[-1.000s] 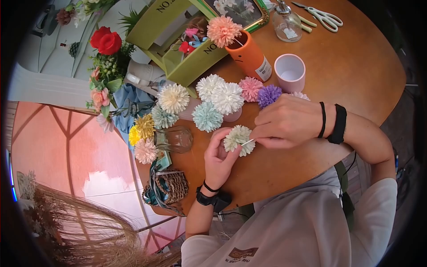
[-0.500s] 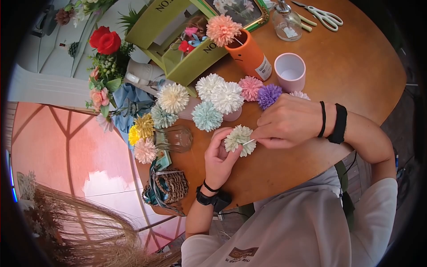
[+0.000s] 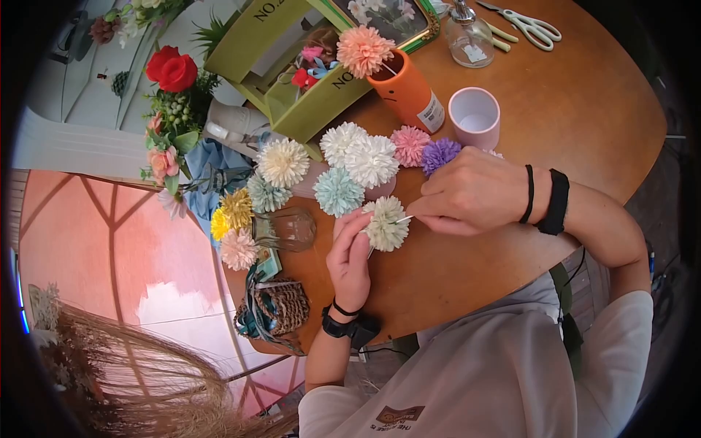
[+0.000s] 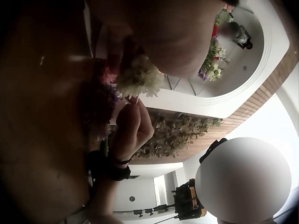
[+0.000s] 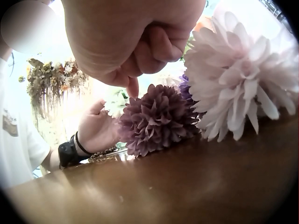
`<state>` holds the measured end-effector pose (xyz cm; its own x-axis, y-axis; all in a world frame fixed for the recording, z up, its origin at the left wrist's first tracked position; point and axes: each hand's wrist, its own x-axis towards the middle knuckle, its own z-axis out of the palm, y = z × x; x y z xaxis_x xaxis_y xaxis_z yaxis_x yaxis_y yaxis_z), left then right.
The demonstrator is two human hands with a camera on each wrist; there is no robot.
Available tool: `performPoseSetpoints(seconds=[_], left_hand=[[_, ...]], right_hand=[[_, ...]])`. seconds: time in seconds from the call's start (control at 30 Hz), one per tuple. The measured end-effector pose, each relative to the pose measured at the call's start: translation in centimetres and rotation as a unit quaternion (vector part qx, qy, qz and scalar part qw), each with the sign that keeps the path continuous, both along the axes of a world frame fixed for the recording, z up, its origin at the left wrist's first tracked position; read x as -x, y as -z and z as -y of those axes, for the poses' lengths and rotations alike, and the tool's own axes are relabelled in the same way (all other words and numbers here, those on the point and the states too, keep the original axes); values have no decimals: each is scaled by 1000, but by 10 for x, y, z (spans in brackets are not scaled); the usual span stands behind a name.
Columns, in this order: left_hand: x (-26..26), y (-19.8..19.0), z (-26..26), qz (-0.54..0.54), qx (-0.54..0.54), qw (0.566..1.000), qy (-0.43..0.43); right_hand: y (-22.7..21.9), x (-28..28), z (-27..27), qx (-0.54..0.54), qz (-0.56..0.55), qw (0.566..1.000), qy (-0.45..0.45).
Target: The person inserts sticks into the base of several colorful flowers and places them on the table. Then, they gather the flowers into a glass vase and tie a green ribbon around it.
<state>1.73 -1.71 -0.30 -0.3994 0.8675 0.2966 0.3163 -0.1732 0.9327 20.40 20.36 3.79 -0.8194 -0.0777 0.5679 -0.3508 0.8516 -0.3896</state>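
Note:
A pale green pompom flower [image 3: 385,225] is held by my left hand [image 3: 349,266] above the table's near side. Its fingers and thumb meet at the flower's left side, where a bit of thin stem shows below the bloom. My right hand [image 3: 467,193] pinches a thin white stick [image 3: 406,218] between thumb and forefinger, the stick's other end among the petals. In the left wrist view, the green flower [image 4: 140,80] is just above the right fingertips. The right wrist view has the right hand [image 5: 135,42] over a dusky purple flower [image 5: 156,121], beside a pale pink one [image 5: 243,77].
Several pompom flowers, among them white [image 3: 371,161], light blue [image 3: 339,192] and purple [image 3: 440,156], lie beyond the hands. A glass jar [image 3: 288,228] and woven basket [image 3: 281,306] are left. Farther back stand a pink cup [image 3: 475,119], orange vase [image 3: 409,91] and scissors [image 3: 531,29].
The green flower has shifted slightly left and up and turned, with the left fingers and thumb now more upright beside it. The right hand has barely moved and still pinches the stick.

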Motion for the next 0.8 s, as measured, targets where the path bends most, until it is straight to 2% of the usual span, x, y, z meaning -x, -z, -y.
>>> performPoseSetpoints(seconds=[0.03, 0.13, 0.23, 0.3, 0.7, 0.8], left_hand=[[0, 0, 1, -43, 10, 999, -13], [-6, -6, -2, 9, -12, 1000, 24], [-8, -7, -3, 19, -7, 1000, 17], [-9, -9, -3, 17, -7, 1000, 21], [-9, -12, -4, 10, -10, 999, 49], [-9, -13, -3, 4, -4, 999, 51]], right_hand=[[1, 1, 0, -3, 1, 1000, 0], [4, 1, -1, -8, 5, 1000, -1], [5, 0, -1, -19, 26, 999, -2], [4, -2, -2, -41, 56, 998, 0], [4, -1, -1, -46, 64, 997, -16], [6, 1, 0, -20, 45, 998, -34]])
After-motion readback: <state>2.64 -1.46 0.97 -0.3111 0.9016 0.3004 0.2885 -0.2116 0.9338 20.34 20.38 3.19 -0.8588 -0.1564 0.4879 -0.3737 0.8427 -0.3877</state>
